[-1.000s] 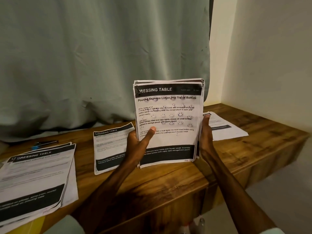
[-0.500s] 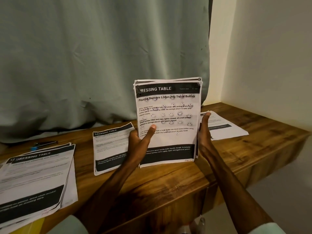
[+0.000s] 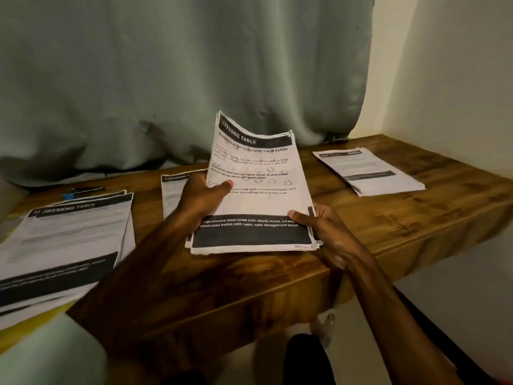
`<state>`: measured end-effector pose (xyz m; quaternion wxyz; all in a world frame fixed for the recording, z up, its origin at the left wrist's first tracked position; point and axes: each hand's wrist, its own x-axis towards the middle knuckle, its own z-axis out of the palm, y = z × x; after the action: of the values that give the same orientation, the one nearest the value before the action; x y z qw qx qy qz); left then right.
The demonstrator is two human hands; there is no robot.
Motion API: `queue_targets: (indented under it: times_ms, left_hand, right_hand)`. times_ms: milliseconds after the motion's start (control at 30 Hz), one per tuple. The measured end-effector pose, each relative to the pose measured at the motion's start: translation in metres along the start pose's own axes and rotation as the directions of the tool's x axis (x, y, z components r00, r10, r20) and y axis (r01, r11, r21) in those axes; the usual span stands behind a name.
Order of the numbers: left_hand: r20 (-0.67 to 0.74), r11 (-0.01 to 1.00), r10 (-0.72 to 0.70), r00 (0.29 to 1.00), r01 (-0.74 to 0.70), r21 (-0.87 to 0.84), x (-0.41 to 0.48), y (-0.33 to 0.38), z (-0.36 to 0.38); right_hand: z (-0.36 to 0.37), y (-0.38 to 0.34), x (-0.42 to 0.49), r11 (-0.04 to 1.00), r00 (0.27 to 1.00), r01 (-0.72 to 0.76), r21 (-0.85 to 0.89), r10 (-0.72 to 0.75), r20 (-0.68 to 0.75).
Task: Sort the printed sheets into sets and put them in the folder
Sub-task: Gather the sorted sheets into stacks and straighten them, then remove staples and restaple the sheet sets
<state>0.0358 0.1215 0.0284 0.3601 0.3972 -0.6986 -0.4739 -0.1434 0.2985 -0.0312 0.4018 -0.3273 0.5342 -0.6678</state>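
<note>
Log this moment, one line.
left hand: grips sheet stack | right hand: pinches its corner | stack: tilted over table

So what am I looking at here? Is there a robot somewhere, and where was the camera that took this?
There is no robot here: these are a person's two bare hands. The picture comes from a camera worn on the person's head, looking forward and down, so the arms reach in from below.

The left hand and the right hand both grip a stack of printed sheets headed "Dressing Table". The thumbs are on the front page and the top of the stack curls upward.

Under the hands is a wooden table. Three more piles of sheets lie on it: a left pile, a middle pile partly behind the left hand, and a right pile. A dark pen lies at the back, in front of a grey-green curtain.
</note>
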Motion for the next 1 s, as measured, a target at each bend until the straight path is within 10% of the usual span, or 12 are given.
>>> queue_targets:
  times_ms: [133, 400, 1000]
  left_hand:
    - [0.014, 0.790, 0.211, 0.977, -0.179, 0.587, -0.035, -0.029, 0.005]
    - [0.624, 0.613, 0.409, 0.666, -0.707, 0.353, -0.083, -0.023, 0.025]
    - [0.641, 0.836, 0.347, 0.685, -0.536, 0.120, -0.058, -0.025, 0.023]
  right_hand:
    - [0.015, 0.021, -0.012, 0.998, 0.999, -0.051, -0.037, 0.052, 0.006]
    - [0.020, 0.016, -0.019, 0.995, 0.997, -0.083, -0.063, 0.083, -0.007]
    - [0.024, 0.006, -0.025, 0.984, 0.984, -0.173, -0.045, 0.171, -0.047]
